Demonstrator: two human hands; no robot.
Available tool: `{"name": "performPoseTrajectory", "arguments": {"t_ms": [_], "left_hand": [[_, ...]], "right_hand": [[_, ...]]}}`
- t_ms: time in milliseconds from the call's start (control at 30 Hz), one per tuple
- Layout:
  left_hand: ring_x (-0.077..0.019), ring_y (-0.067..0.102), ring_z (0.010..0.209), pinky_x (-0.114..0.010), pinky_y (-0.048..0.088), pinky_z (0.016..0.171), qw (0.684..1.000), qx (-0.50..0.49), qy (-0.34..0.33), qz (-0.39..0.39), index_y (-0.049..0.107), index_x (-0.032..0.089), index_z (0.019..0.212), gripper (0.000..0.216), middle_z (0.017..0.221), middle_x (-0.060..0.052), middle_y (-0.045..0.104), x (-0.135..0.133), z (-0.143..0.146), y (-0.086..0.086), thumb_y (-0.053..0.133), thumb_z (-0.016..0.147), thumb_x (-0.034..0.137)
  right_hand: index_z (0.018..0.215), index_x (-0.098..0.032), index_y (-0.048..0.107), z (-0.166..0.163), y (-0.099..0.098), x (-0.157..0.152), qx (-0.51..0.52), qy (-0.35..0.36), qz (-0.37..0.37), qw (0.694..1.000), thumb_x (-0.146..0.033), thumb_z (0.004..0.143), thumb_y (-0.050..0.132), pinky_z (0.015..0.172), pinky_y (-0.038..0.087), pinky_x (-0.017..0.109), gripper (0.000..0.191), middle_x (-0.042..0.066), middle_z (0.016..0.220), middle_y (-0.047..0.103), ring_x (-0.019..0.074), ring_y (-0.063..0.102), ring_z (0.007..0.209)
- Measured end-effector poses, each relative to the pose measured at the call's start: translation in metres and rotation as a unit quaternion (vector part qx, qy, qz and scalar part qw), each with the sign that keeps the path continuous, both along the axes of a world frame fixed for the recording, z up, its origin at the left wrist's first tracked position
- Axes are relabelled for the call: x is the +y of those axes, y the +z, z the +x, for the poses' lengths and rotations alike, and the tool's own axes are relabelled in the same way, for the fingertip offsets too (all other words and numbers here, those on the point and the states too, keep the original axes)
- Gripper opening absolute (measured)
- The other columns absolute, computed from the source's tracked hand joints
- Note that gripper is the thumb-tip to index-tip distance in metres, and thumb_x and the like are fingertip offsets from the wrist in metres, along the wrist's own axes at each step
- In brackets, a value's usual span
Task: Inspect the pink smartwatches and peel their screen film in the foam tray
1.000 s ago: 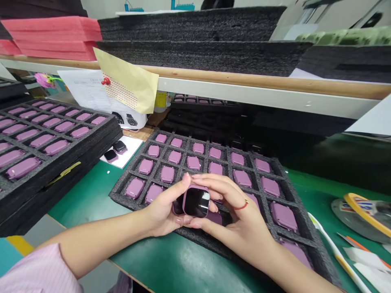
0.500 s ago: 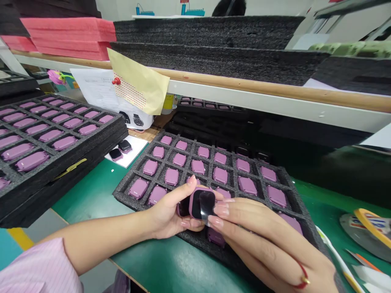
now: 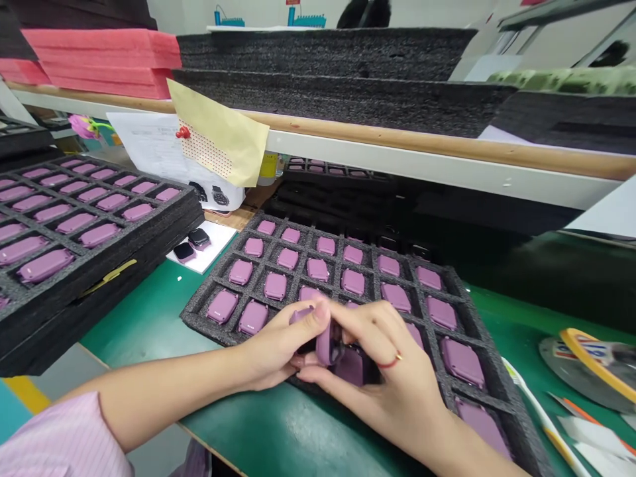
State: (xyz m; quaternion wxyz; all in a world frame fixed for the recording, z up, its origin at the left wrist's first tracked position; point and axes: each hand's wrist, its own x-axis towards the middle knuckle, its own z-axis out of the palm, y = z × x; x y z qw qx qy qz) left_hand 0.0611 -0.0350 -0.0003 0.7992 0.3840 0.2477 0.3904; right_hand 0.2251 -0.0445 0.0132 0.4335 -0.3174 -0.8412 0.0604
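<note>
Basically the left hand (image 3: 281, 348) and right hand (image 3: 385, 354) are both pinching a pink watch case (image 3: 324, 344) on edge, seemingly just over the near edge of the foam tray (image 3: 199, 318), so any next move needs that grip kept steady.

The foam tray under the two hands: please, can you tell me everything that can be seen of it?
The foam tray is a thick, dark grey, speckled slab, cut into a grid of rectangular pockets with raised walls. It lies flat on the green table. The visible pockets hold purple watch cases, each lying flat. The left hand and right hand are over its near part, hiding some pockets, and hold a second purple watch case between them.
</note>
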Motion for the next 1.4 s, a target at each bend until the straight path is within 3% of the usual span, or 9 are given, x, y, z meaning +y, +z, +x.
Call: {"name": "performPoseTrajectory", "arguments": {"t_ms": [233, 433, 633, 767, 867, 1000, 1067, 1167, 1400], "left_hand": [[-0.0020, 0.030, 0.038, -0.019, 0.013, 0.035, 0.997, 0.018, 0.037, -0.073, 0.064, 0.014, 0.083, 0.059, 0.067, -0.001, 0.063, 0.003, 0.000, 0.010, 0.071, 0.073, 0.072], [-0.0001, 0.031, 0.037, -0.016, 0.015, 0.036, 0.993, 0.005, 0.035, -0.109, 0.066, 0.011, 0.084, 0.057, 0.064, 0.001, 0.060, 0.004, 0.000, 0.009, 0.078, 0.070, 0.065], [0.0017, 0.035, 0.044, -0.012, 0.021, 0.040, 0.982, -0.066, 0.140, -0.108, 0.058, 0.014, 0.081, 0.038, 0.078, 0.002, 0.059, 0.007, -0.002, 0.012, 0.083, 0.077, 0.042], [-0.0026, 0.042, 0.046, -0.015, 0.025, 0.041, 0.978, -0.072, 0.160, -0.115, 0.055, 0.015, 0.077, 0.032, 0.078, -0.001, 0.060, 0.010, -0.005, 0.015, 0.071, 0.086, 0.042], [-0.0063, 0.047, 0.049, -0.017, 0.031, 0.045, 0.983, -0.064, 0.146, -0.094, 0.052, 0.016, 0.070, 0.038, 0.073, -0.001, 0.059, 0.008, -0.006, 0.016, 0.062, 0.090, 0.046], [-0.0045, 0.032, 0.037, -0.020, 0.025, 0.043, 0.996, -0.032, 0.080, -0.034, 0.053, 0.015, 0.058, 0.061, 0.051, 0.002, 0.048, 0.006, -0.007, 0.015, 0.045, 0.095, 0.063], [-0.0040, 0.027, 0.034, -0.021, 0.019, 0.040, 0.998, 0.015, 0.061, -0.017, 0.055, 0.014, 0.055, 0.070, 0.046, 0.001, 0.047, 0.006, -0.007, 0.014, 0.040, 0.093, 0.071], [-0.0069, 0.036, 0.040, -0.021, 0.020, 0.040, 0.996, 0.071, 0.049, -0.021, 0.060, 0.014, 0.062, 0.071, 0.053, -0.002, 0.054, 0.005, -0.003, 0.013, 0.045, 0.086, 0.080], [-0.0113, 0.052, 0.060, -0.021, 0.034, 0.052, 0.997, 0.041, 0.016, -0.057, 0.068, 0.012, 0.079, 0.052, 0.075, -0.007, 0.065, 0.006, -0.003, 0.015, 0.066, 0.082, 0.064]], "right_hand": [[0.122, -0.025, 0.058, 0.003, 0.001, 0.003, 0.055, 0.023, -0.073, 0.996, -0.036, 0.081, 0.082, 0.067, 0.055, 0.032, 0.049, 0.003, 0.094, 0.067, 0.0173, 0.062, 0.077], [0.127, -0.024, 0.057, 0.006, 0.005, 0.010, 0.023, 0.035, -0.043, 0.998, -0.030, 0.084, 0.078, 0.078, 0.058, 0.038, 0.049, 0.008, 0.105, 0.071, 0.0224, 0.068, 0.091], [0.098, -0.023, 0.056, 0.018, 0.007, 0.025, 0.020, -0.109, -0.066, 0.992, -0.034, 0.080, 0.070, 0.065, 0.055, 0.036, 0.026, 0.004, 0.085, 0.070, 0.0210, 0.067, 0.073], [0.085, -0.022, 0.053, 0.016, 0.000, 0.027, -0.113, -0.132, -0.119, 0.978, -0.036, 0.074, 0.075, 0.068, 0.056, 0.043, 0.028, 0.006, 0.081, 0.065, 0.0261, 0.064, 0.076], [0.094, -0.018, 0.057, 0.014, -0.002, 0.025, -0.164, -0.119, -0.149, 0.968, -0.038, 0.074, 0.080, 0.077, 0.056, 0.050, 0.037, 0.011, 0.092, 0.066, 0.0310, 0.064, 0.088], [0.120, -0.020, 0.053, 0.016, 0.006, 0.022, -0.047, -0.061, -0.111, 0.991, -0.038, 0.080, 0.077, 0.085, 0.056, 0.049, 0.050, 0.012, 0.108, 0.066, 0.0294, 0.063, 0.101], [0.117, -0.023, 0.054, 0.016, 0.010, 0.019, 0.029, 0.007, -0.076, 0.997, -0.033, 0.087, 0.070, 0.086, 0.056, 0.045, 0.036, 0.009, 0.106, 0.066, 0.0256, 0.064, 0.101], [0.112, -0.024, 0.057, 0.014, 0.010, 0.014, 0.049, 0.081, -0.056, 0.994, -0.038, 0.082, 0.078, 0.089, 0.057, 0.042, 0.039, 0.009, 0.112, 0.065, 0.0245, 0.065, 0.106], [0.096, -0.025, 0.062, 0.008, 0.007, 0.013, 0.033, 0.072, -0.081, 0.994, -0.025, 0.085, 0.078, 0.091, 0.059, 0.041, 0.019, 0.009, 0.116, 0.071, 0.0237, 0.070, 0.108]]}}
